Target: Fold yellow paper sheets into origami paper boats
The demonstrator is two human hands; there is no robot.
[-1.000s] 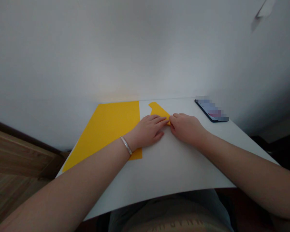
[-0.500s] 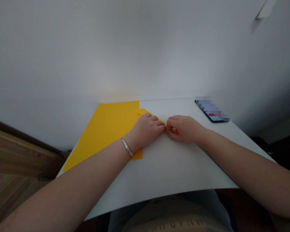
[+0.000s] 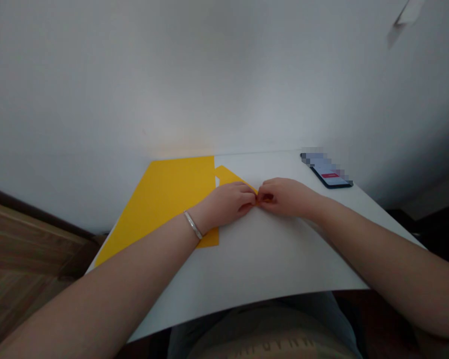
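Observation:
A small folded piece of yellow paper [image 3: 230,174] lies at the middle of the white table, partly covered by my hands. My left hand [image 3: 232,200], with a silver bangle at its wrist, pinches the paper near its right corner. Right beside it, my right hand [image 3: 279,196] has its fingers closed on that same corner. The two hands' fingertips nearly meet there, and the fold between them is mostly hidden. Under my left forearm a large flat yellow sheet [image 3: 168,194] rests on the table.
A phone [image 3: 331,175] with a lit screen lies at the back right of the white table [image 3: 254,264]. A pale wall [image 3: 224,89] stands directly behind the table. Brown wooden furniture [image 3: 22,254] is at the left.
My left hand's fingers have drawn in toward the right corner, showing more of the folded paper's far part. My right hand has closed more tightly at the corner.

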